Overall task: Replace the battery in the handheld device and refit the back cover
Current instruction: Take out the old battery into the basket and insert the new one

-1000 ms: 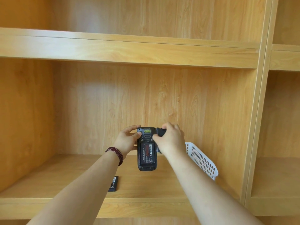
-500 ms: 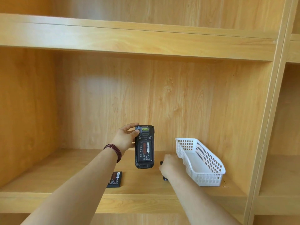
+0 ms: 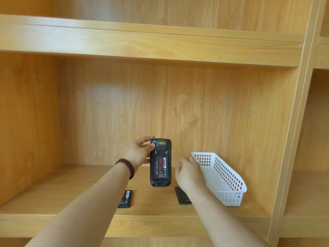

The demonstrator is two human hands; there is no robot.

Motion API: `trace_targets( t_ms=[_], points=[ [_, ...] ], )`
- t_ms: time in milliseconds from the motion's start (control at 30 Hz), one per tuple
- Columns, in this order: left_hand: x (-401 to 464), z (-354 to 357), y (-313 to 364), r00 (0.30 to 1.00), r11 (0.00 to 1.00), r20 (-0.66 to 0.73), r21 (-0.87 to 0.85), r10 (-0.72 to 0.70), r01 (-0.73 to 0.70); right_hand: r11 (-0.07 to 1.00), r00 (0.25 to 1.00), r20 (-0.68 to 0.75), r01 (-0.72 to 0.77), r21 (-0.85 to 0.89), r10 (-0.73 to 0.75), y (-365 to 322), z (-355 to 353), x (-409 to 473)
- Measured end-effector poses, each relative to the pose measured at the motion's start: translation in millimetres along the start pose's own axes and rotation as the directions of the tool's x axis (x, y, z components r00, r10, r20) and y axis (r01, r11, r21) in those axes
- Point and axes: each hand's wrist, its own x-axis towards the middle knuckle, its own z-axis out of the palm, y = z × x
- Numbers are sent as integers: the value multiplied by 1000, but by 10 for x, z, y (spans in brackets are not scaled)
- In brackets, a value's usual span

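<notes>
bright, even warm light; pale glare patch on the shelf's back panel (image 3: pixel 110 97); right hand (image 3: pixel 188 173) motion-blurred; wide-angle bending at frame edges.

I see my left hand (image 3: pixel 138 154) gripping the handheld device (image 3: pixel 160 162), battery (image 3: pixel 161 167) exposed; my right hand (image 3: pixel 188 172) hangs loose above the back cover (image 3: pixel 182 195).

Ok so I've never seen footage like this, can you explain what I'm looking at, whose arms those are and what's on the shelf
The picture comes from a camera worn on a person's head, looking down at their own arms. The left hand grips a black handheld device, held upright with its back cover off and a battery showing. The right hand is empty, fingers relaxed, beside a white plastic basket. On the wooden shelf lie a spare battery and a dark flat piece, probably the cover.
</notes>
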Motion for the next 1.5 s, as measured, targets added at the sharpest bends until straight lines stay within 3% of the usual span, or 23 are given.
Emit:
trace_targets(
  t_ms=[67, 133, 267, 367, 500, 967, 1233, 1500],
  points=[
    [-7, 18, 2, 1000, 1000, 4, 4, 7, -7, 986, 979, -137, 159, 56, -150, -117, -188, 4],
    [-20, 44, 3, 1000, 1000, 8, 1, 13, -13, 947, 942, -156, 311, 79, -296, -194, -306, -13],
    [-53, 90, 7, 1000, 1000, 18, -4, 18, -18, 807, 806, -44, 587, -62, -590, -210, -323, -85],
    [-64, 106, 16, 1000, 1000, 19, -5, 22, -22, 708, 727, 49, 680, -191, -685, -151, -191, -158],
    [-72, 109, 24, 1000, 1000, 20, -5, 23, -23, 662, 713, 69, 680, -316, -698, -73, -51, -200],
    [-117, 121, 75, 998, 999, 42, 30, 36, -37, 663, 735, 57, 640, -389, -676, -143, -18, -232],
    [-127, 103, 69, 999, 998, 31, 47, 32, -33, 618, 709, 71, 655, -435, -702, -167, -48, -228],
    [-96, 94, 97, 999, 999, -10, 13, 39, -39, 711, 744, -47, 615, -341, -666, -171, -74, -269]
  ],
)
